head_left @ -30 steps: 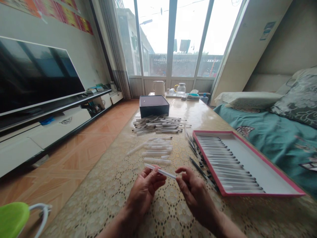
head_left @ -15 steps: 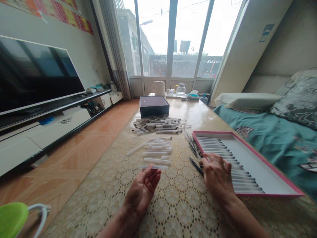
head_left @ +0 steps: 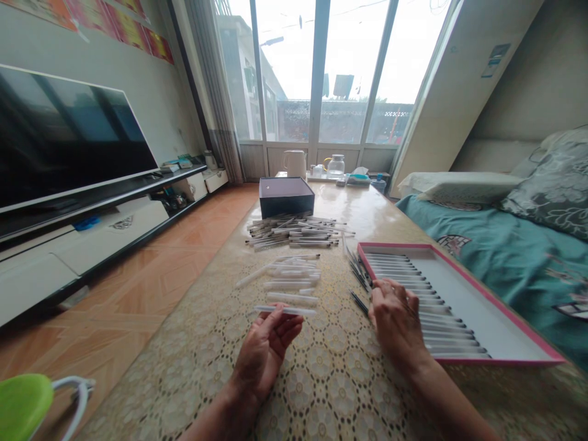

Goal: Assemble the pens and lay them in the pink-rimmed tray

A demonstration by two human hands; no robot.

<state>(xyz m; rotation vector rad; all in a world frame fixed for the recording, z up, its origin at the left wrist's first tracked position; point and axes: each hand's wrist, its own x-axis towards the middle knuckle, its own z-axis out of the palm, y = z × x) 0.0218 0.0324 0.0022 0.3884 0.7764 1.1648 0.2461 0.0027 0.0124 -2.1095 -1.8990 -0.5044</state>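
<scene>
White tube, one: held level just above the patterned table, crosswise, both ends jutting free of the hand, a hold that seemingly leaves either end within reach. Loose white tubes, several: laid roughly crosswise just beyond, probably for easy picking. Pens, one heap: farther back, against the dark box, apparently kept out of the working space. Pink-rimmed tray, one: to the right, its white pens side by side with dark ends all one way, likely for neatness. Dark rods, a few: along the tray's left edge, handy to the right side. Left hand: thumb and fingers pinched on the tube, other fingers loosely curled. Right hand: fingers bent down at the tray's left rim; fingertips hidden, so whether they grip anything cannot be told.
</scene>
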